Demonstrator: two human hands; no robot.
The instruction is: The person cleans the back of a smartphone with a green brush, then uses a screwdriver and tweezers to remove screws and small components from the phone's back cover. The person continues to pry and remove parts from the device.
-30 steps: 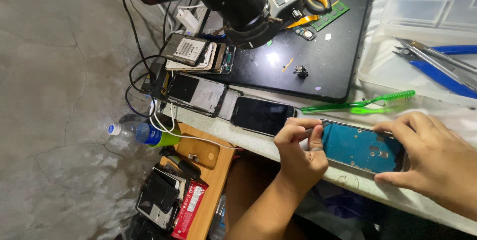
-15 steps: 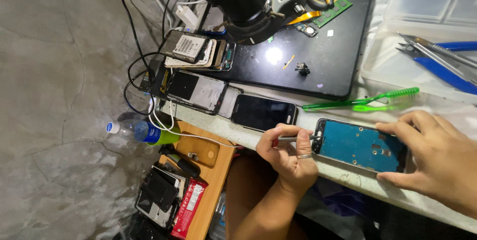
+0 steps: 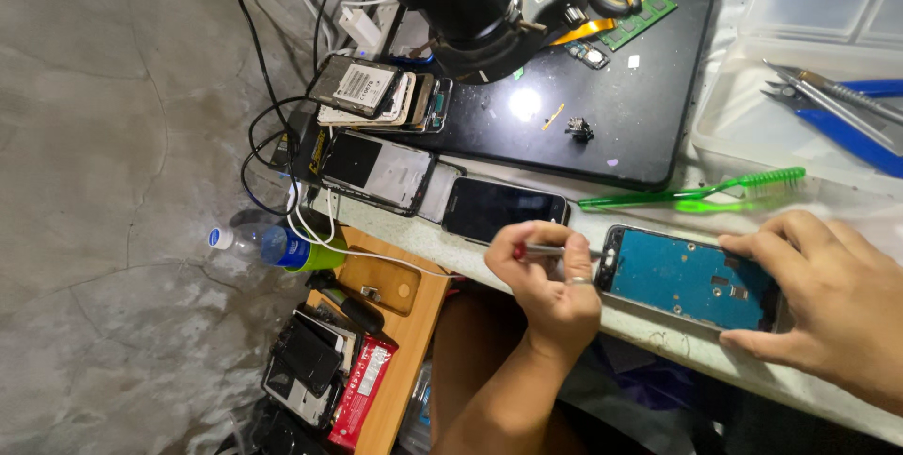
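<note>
Near tabletop edge: an opened phone (image 3: 691, 278) with a blue inner frame lies flat at the front rim of the pale tabletop (image 3: 658, 328).
Left hand (image 3: 550, 286): grip closed around a thin screwdriver (image 3: 546, 251) with a red end; the tool lies level and its tip points at the phone's left end.
Right hand (image 3: 832, 300): fingers spread over the phone's right end, thumb at the near edge, pinning it down; grip narrow, holding the phone.
Beside the phone: a dark-screened phone (image 3: 503, 209) just to its left, green plastic tweezers (image 3: 696, 193) behind it.
Farther back: a black work mat (image 3: 611, 88) under a dark microscope head (image 3: 470, 3), and a stack of phone parts (image 3: 376, 93).
Right rear: blue-handled pliers (image 3: 837, 107) on a clear tray.
Floor: a plastic bottle (image 3: 273, 246) lying on its side.
</note>
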